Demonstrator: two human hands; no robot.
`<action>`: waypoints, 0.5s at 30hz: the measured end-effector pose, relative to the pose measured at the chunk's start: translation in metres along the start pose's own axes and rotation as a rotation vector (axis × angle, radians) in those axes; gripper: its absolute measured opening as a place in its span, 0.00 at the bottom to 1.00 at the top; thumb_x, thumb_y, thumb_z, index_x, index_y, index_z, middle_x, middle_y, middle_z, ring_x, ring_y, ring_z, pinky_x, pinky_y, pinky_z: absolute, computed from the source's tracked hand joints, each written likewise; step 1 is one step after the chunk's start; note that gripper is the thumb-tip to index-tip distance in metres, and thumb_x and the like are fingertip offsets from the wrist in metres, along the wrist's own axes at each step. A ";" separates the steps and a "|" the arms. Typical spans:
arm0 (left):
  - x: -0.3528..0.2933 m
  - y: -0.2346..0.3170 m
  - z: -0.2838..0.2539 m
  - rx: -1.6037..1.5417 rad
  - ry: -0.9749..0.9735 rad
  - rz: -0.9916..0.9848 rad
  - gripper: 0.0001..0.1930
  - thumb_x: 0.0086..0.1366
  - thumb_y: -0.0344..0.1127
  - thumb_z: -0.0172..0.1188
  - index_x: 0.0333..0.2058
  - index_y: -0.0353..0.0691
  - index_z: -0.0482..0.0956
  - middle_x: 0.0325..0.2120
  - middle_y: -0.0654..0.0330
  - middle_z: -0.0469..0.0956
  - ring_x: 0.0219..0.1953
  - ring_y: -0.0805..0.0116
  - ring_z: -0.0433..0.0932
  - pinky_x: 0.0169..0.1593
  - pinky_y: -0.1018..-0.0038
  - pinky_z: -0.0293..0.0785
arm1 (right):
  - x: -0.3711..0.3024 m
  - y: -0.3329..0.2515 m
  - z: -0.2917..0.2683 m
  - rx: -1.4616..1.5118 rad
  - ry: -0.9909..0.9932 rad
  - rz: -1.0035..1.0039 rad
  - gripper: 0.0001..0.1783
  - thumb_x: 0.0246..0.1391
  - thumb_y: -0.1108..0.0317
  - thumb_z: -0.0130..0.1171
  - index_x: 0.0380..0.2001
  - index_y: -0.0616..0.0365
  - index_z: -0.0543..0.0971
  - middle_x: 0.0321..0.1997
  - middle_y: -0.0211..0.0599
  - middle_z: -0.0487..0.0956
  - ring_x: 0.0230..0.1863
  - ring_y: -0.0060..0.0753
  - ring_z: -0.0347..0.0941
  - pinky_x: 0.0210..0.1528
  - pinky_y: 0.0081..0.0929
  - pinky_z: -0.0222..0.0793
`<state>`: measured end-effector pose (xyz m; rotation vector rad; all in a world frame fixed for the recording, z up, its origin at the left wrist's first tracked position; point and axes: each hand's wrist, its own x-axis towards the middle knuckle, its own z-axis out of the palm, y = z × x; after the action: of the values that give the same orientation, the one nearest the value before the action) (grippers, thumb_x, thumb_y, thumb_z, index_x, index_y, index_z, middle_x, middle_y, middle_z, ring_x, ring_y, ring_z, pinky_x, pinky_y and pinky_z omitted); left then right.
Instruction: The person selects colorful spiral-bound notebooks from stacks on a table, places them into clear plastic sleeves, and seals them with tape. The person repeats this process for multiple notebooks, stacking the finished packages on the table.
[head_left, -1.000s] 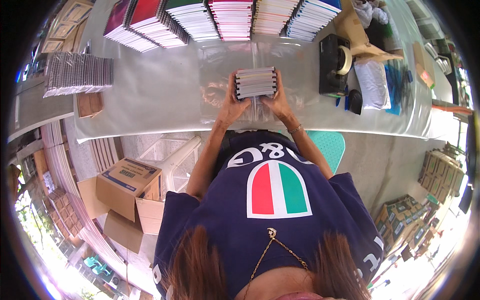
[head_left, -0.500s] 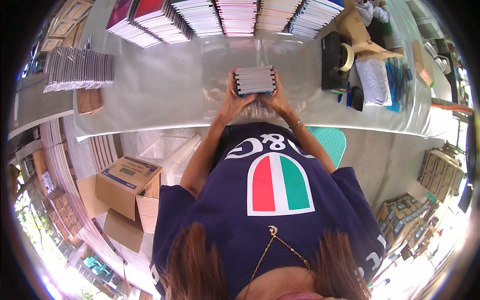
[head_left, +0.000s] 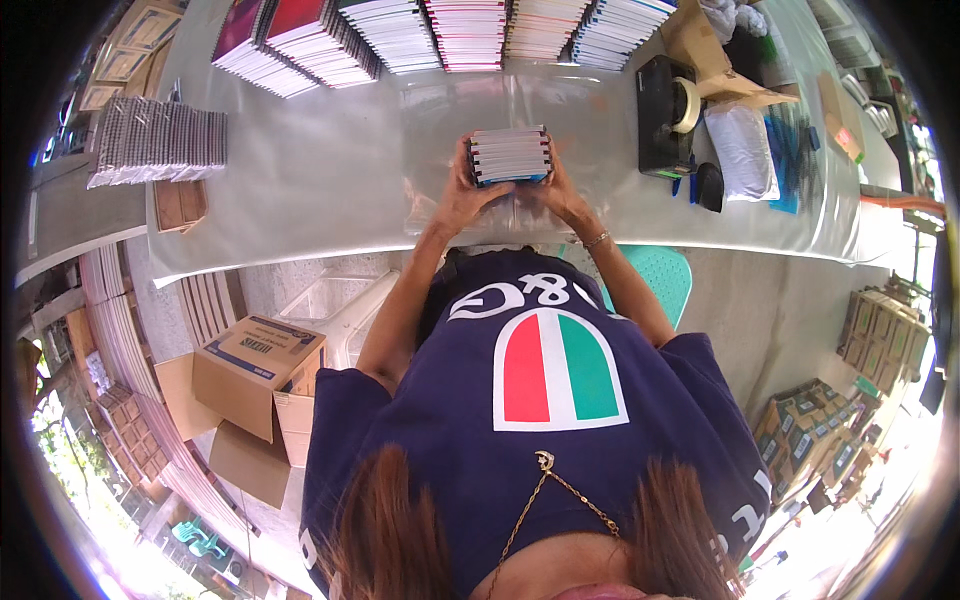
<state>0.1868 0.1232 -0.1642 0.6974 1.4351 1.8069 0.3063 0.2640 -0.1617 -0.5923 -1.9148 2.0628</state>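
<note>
The left hand (head_left: 460, 195) and the right hand (head_left: 558, 192) are both closed on a small stack of spiral-bound notebooks (head_left: 510, 155), one pressed against each side, with the thumbs on the side nearest the person. The notebooks lie flat on one another, white page edges facing the person, with a strip of blue at the bottom; they are over the near-middle part of the table (head_left: 310, 170), though from overhead it is hard to tell whether they rest on its clear, shiny covering or are held just above it. A chain bracelet (head_left: 597, 240) circles the right wrist. Along the far side stands a row of six notebook piles (head_left: 467, 45), well apart from the hands. To the right sit a black tape dispenser (head_left: 660, 135) with a pale roll of tape (head_left: 687, 106) and, just beside it, a white package (head_left: 740, 152). At the left edge is a plastic-wrapped bundle (head_left: 160, 143). Below the table are an open cardboard box (head_left: 258, 360) on the left and a teal stool (head_left: 660, 285) near the right forearm
</note>
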 end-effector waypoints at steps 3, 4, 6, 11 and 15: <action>0.000 -0.011 -0.014 -0.076 -0.005 -0.023 0.44 0.48 0.23 0.73 0.61 0.45 0.57 0.53 0.57 0.68 0.58 0.65 0.66 0.61 0.68 0.66 | 0.002 -0.004 -0.005 0.026 -0.083 -0.016 0.48 0.40 0.76 0.70 0.64 0.56 0.56 0.58 0.38 0.68 0.62 0.37 0.63 0.63 0.34 0.60; 0.000 -0.015 -0.017 -0.094 -0.009 -0.045 0.44 0.49 0.23 0.72 0.62 0.45 0.56 0.53 0.55 0.68 0.59 0.64 0.66 0.61 0.67 0.66 | 0.003 -0.003 -0.007 -0.014 -0.105 -0.058 0.48 0.42 0.75 0.71 0.64 0.56 0.56 0.59 0.39 0.68 0.62 0.37 0.63 0.63 0.34 0.60; 0.000 0.007 -0.009 -0.063 0.027 -0.095 0.44 0.51 0.26 0.72 0.63 0.43 0.55 0.54 0.54 0.68 0.59 0.62 0.66 0.61 0.67 0.66 | 0.002 -0.011 -0.006 -0.059 -0.011 -0.120 0.48 0.43 0.73 0.70 0.65 0.57 0.55 0.58 0.39 0.70 0.59 0.34 0.66 0.63 0.33 0.60; 0.014 0.048 -0.008 0.049 0.021 -0.300 0.41 0.57 0.36 0.69 0.64 0.35 0.55 0.54 0.52 0.69 0.57 0.60 0.69 0.59 0.68 0.67 | -0.001 -0.041 0.005 0.122 0.099 0.129 0.45 0.45 0.65 0.71 0.63 0.65 0.59 0.55 0.44 0.72 0.56 0.34 0.69 0.60 0.32 0.63; 0.021 0.043 -0.012 0.015 -0.017 -0.370 0.36 0.58 0.42 0.68 0.60 0.31 0.63 0.53 0.50 0.71 0.52 0.61 0.73 0.57 0.70 0.69 | 0.004 -0.025 0.008 0.054 0.176 0.165 0.42 0.44 0.59 0.73 0.56 0.72 0.66 0.52 0.50 0.74 0.51 0.35 0.72 0.52 0.30 0.70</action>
<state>0.1559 0.1278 -0.1254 0.4190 1.4584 1.5002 0.2971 0.2610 -0.1369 -0.9146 -1.7588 2.0736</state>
